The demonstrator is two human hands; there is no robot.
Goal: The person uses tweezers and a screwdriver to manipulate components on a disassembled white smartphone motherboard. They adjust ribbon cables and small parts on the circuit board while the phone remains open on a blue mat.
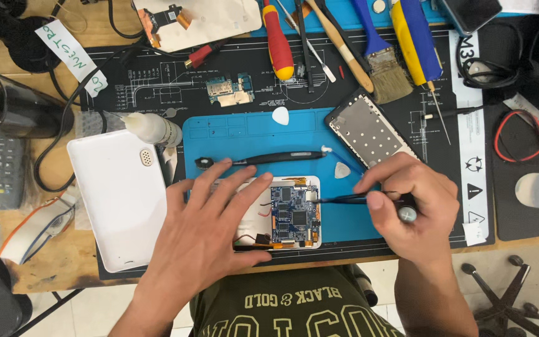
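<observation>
My left hand (210,231) lies flat on an opened white tablet (310,187), fingers spread over its left part. The tablet's blue circuit board (294,215) is exposed to the right of my fingers. My right hand (413,196) grips a thin black tool (344,200), whose tip touches the board's upper right edge. A black-handled tool with a white tip (276,158) lies on the blue mat (244,134) just above the tablet.
A white tablet back cover (120,200) lies to the left. A metal phone frame (369,131), two white picks, a small board, a glue bottle (151,128), screwdrivers, brushes and cables sit at the back. The table's front edge runs just below the tablet.
</observation>
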